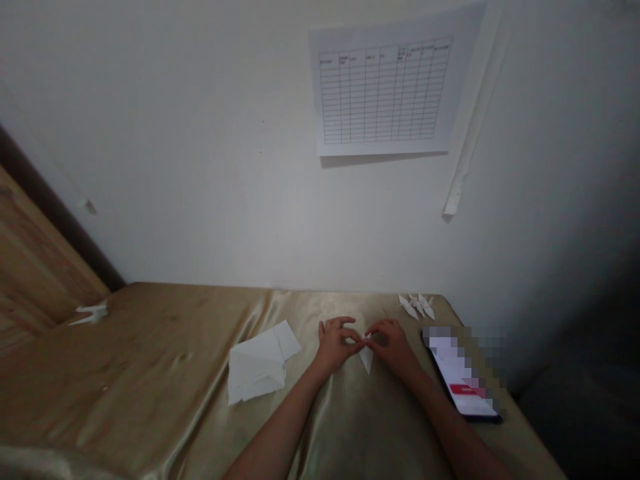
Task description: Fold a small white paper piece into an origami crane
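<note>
My left hand [336, 344] and my right hand [393, 343] meet over the gold satin cloth [165, 380], fingers pinched together on a small white folded paper [367, 359] whose pointed tip hangs toward me. Both hands grip its upper edge between thumb and fingertips. A loose stack of white paper sheets [260, 365] lies just left of my left hand.
Several small folded white paper pieces [416, 306] lie at the table's far right corner. A phone [463, 379] with a lit screen rests right of my right forearm. Another white paper scrap [91, 313] sits at the far left. A printed grid sheet [384, 90] hangs on the wall.
</note>
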### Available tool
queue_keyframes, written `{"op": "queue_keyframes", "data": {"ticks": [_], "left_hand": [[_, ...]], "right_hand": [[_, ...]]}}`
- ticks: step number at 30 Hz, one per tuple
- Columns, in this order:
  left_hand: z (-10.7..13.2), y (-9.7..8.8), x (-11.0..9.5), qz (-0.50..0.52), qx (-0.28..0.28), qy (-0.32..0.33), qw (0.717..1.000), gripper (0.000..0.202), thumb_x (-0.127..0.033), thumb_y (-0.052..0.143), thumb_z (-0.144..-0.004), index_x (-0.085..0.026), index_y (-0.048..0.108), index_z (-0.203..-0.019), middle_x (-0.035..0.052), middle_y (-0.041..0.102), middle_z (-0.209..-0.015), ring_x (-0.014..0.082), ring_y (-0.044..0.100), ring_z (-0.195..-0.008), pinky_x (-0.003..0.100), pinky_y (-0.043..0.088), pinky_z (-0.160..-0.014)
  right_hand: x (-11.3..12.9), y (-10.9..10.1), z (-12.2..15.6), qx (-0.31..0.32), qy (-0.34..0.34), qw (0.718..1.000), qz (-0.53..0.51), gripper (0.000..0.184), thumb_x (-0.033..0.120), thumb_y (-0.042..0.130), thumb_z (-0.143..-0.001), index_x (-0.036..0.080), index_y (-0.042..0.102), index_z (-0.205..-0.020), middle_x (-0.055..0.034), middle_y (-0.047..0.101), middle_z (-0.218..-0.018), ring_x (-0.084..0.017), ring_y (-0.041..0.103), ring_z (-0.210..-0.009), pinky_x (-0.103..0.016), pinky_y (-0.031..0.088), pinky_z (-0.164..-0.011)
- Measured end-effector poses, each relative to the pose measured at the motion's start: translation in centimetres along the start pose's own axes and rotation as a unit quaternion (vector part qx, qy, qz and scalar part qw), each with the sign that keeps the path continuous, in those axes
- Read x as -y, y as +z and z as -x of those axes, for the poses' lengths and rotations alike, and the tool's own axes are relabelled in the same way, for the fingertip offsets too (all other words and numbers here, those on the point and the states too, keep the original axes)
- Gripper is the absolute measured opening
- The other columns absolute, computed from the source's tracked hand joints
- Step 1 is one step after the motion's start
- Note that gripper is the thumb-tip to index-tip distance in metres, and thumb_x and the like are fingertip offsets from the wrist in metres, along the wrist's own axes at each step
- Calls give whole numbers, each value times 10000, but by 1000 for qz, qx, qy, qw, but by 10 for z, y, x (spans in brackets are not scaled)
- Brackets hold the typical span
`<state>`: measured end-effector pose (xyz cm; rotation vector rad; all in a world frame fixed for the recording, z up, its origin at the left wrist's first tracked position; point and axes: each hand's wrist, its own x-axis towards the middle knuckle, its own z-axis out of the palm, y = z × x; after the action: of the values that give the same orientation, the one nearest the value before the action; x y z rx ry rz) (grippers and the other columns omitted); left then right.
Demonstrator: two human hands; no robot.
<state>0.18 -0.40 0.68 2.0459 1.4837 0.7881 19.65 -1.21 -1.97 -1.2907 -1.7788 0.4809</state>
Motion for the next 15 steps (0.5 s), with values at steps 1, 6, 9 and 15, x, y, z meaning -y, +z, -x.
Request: {"op": "queue_keyframes", "data": {"ticks": [1, 6, 9, 15], "left_hand": [[0, 0, 0, -1, 1, -1, 1000, 24, -363, 833, -771, -350, 813, -770, -11, 662, -1355, 298, 501, -1359, 698, 55, -1227], [0, 0, -1, -6, 9, -4, 1000, 52, -333, 847, -749, -362, 816, -779, -14, 658, -1359, 299, 495, -1362, 696, 47, -1229], [0, 1, -1, -8, 9, -7, 1000, 45, -346, 843, -751, -365, 817, -783, -19, 655, -1362, 297, 495, -1360, 687, 46, -1232], [1, 1, -1, -14, 8, 1, 1000, 32, -389, 833, -763, -368, 816, -780, -27, 655, -1360, 302, 493, -1358, 675, 56, -1236]], "right_hand": [[0, 0, -1, 3, -2, 1000, 4, 131, 363, 733, -811, 242, 750, -857, -62, 731, -949, -272, 604, -1037, -423, 431, -974], [-1, 1, -3, 2, -7, 1000, 4, 87, 320, 725, -814, 234, 731, -802, -56, 733, -932, -259, 594, -1043, -420, 412, -996], [-1, 2, -2, 4, -3, 1000, -5, 87, 315, 716, -817, 230, 733, -803, -58, 732, -931, -252, 597, -1039, -416, 420, -990], [0, 2, -2, 8, 14, 1000, -20, 50, 287, 736, -784, 244, 757, -770, -58, 728, -968, -254, 586, -1071, -419, 424, -1005]]}}
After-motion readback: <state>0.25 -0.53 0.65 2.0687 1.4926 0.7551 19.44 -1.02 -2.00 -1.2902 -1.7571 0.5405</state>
